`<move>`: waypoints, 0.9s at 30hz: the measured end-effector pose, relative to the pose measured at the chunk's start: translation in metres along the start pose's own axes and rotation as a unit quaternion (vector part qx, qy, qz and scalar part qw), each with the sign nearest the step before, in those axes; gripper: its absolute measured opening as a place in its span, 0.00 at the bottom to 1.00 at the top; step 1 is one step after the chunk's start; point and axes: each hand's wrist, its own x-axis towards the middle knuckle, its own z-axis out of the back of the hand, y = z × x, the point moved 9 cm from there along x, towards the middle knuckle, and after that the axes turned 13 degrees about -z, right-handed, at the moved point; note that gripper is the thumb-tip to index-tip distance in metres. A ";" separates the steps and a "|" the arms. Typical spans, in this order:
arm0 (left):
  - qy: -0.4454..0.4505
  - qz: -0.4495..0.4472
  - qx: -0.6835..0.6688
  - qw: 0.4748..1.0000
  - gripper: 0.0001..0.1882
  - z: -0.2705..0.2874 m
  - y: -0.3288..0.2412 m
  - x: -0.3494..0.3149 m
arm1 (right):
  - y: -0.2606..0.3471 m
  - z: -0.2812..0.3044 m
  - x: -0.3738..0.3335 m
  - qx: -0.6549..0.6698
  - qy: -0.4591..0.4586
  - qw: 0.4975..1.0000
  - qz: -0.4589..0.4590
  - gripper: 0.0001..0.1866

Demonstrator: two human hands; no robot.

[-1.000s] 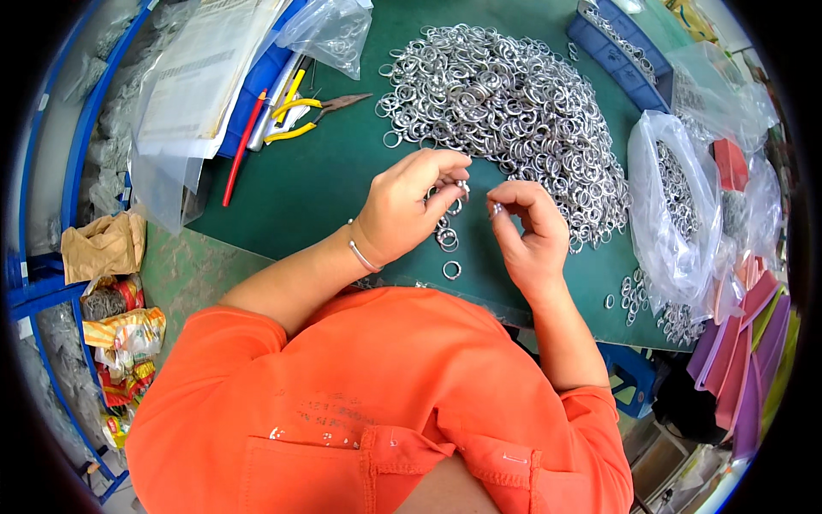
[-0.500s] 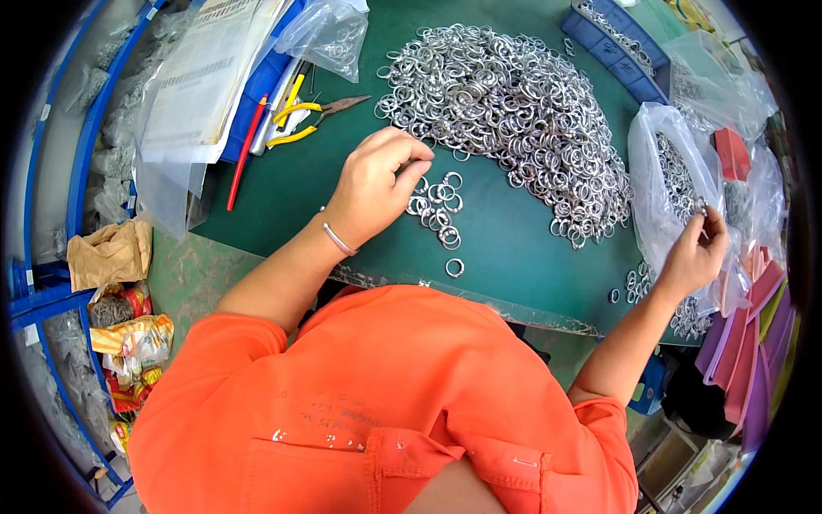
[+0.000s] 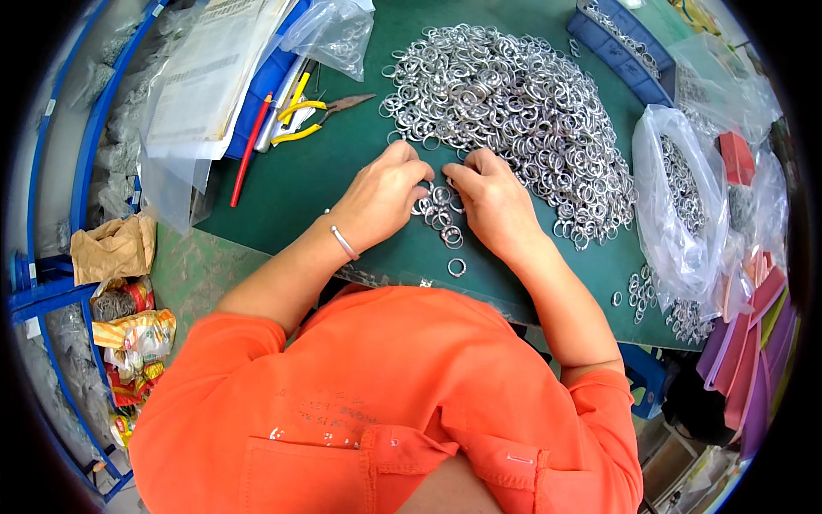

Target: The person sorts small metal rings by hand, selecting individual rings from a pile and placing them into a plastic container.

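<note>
A big heap of silver metal rings covers the far middle of the green table. In front of it lies a small cluster of rings, with one single ring apart on the near side. My left hand, a bangle on its wrist, is closed at the left of the cluster, fingertips pinched. Facing it, my right hand is closed too, its thumb and fingers together at the cluster's far right. What either pinches is too small or hidden to make out.
At the right stands an open clear plastic bag of rings, with small ring piles near it. A blue bin sits far right. Yellow-handled pliers, a red pencil and papers lie left. Blue shelving borders the left.
My right hand has left the plastic bag and moved left to the small ring cluster, facing my left hand. The left hand has stayed nearly in place.
</note>
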 end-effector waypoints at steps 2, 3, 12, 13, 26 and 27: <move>0.008 0.015 -0.024 1.000 0.09 -0.001 0.005 -0.003 | -0.007 0.003 0.001 0.018 0.004 1.000 -0.020 0.11; 0.004 0.015 -0.040 0.999 0.09 -0.001 0.007 -0.002 | -0.012 0.006 0.000 0.027 0.006 0.999 -0.032 0.09; -0.068 0.074 -0.229 0.968 0.06 -0.001 0.012 -0.002 | -0.100 0.146 0.047 0.235 -0.148 0.930 -0.240 0.10; -0.076 0.083 -0.257 0.960 0.06 0.000 0.012 0.002 | -0.118 0.168 0.064 0.293 -0.171 0.909 -0.242 0.11; -0.161 0.194 -0.397 0.883 0.08 0.000 0.041 -0.025 | 0.005 -0.009 0.011 0.126 0.153 0.977 -0.075 0.09; -0.160 0.190 -0.408 0.878 0.08 -0.002 0.039 -0.024 | 0.009 -0.011 0.006 0.107 0.122 0.984 -0.072 0.09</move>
